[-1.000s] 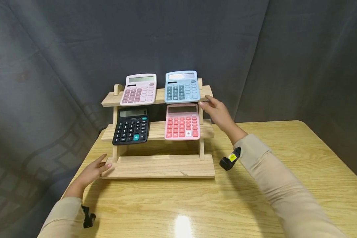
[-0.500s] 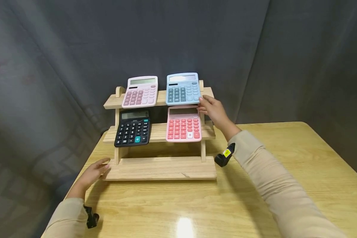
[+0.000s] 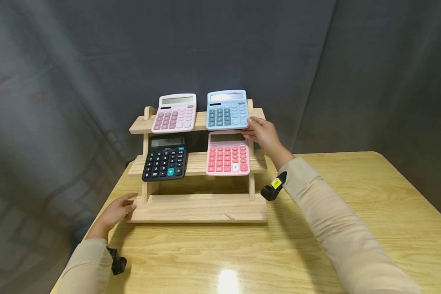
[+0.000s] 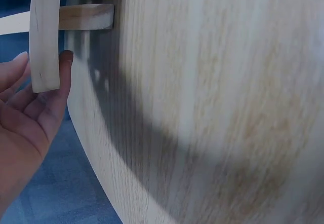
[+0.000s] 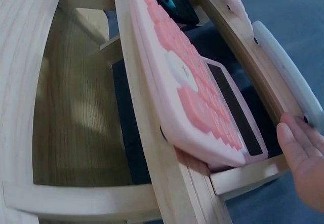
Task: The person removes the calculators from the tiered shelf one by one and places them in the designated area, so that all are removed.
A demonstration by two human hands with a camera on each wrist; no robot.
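A three-tier wooden stand (image 3: 196, 208) bears a pale pink calculator (image 3: 174, 113) and a light blue calculator (image 3: 228, 110) on its top shelf. A black calculator (image 3: 164, 159) and a pink one with coral keys (image 3: 228, 154) lean on the middle shelf. My left hand (image 3: 115, 211) holds the left end of the bottom shelf, thumb and fingers on either side of the board (image 4: 45, 41). With fairly straight fingers, my right hand (image 3: 264, 134) touches the lower right corner of the light blue calculator and the top shelf's edge; the exact contact is partly hidden.
The stand is on a light wooden table (image 3: 316, 192), against a dark grey curtain (image 3: 272, 53). Below the middle shelf, the bottom shelf carries no calculator. Upright side supports (image 3: 251, 185) join the tiers.
My right hand has moved left from the end of the top shelf to the light blue calculator's corner. My left fingers have drawn closer round the bottom shelf's end. The view shifts slightly.
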